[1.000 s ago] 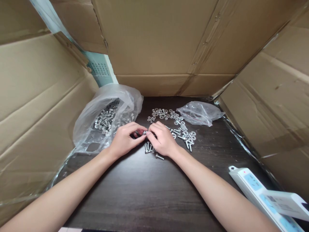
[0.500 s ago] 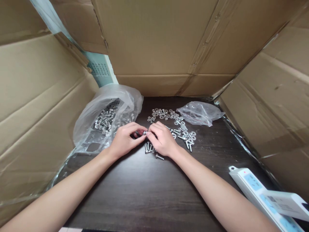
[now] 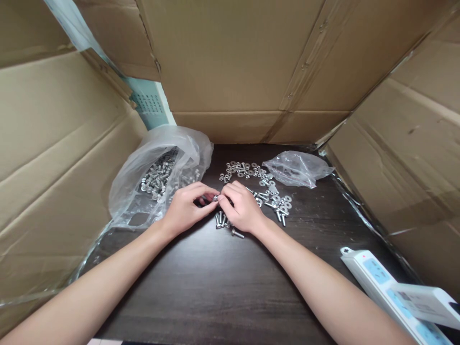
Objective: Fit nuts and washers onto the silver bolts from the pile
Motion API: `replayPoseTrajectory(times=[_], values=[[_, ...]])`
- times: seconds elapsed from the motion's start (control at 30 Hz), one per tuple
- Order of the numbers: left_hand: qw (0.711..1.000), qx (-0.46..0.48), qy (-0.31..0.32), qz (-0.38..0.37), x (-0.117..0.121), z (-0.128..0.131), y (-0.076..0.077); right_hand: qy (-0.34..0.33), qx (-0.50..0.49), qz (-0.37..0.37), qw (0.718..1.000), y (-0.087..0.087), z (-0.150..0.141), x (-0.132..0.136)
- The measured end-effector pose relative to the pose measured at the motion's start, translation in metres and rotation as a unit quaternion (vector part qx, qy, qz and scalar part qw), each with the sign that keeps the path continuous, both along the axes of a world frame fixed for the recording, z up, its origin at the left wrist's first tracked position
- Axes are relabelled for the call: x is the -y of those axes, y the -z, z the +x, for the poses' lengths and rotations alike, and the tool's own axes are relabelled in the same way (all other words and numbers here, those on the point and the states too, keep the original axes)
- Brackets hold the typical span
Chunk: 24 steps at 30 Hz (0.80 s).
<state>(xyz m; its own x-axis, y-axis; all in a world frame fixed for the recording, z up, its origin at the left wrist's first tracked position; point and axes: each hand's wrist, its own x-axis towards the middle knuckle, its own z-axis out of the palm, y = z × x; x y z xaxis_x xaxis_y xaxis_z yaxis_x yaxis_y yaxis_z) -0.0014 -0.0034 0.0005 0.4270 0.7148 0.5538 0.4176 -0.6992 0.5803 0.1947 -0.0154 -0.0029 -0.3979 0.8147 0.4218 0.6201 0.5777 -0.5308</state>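
My left hand (image 3: 185,208) and my right hand (image 3: 243,207) meet over the dark wooden table (image 3: 215,282), fingertips pinched together on one small silver bolt (image 3: 215,197). What sits on the bolt is too small to tell. Just below the hands lie a few loose bolts (image 3: 226,225). Washers and nuts (image 3: 247,170) are scattered behind the right hand, and more bolts and washers (image 3: 278,203) lie to its right. A large clear plastic bag (image 3: 158,172) holding several bolts lies left of my left hand.
A small crumpled clear bag (image 3: 296,167) lies at the back right. A white power strip (image 3: 391,292) lies at the front right corner. Cardboard walls (image 3: 244,62) stand behind and on both sides of the table.
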Motion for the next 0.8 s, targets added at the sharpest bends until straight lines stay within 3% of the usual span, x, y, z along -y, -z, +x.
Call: replayPoseTrajectory(times=[0.8], values=[[1.000,-0.001,0.000,-0.003,-0.0002,-0.0001,0.0005,0.001,0.007,0.009,1.000,0.0011,-0.0001,-0.0008]])
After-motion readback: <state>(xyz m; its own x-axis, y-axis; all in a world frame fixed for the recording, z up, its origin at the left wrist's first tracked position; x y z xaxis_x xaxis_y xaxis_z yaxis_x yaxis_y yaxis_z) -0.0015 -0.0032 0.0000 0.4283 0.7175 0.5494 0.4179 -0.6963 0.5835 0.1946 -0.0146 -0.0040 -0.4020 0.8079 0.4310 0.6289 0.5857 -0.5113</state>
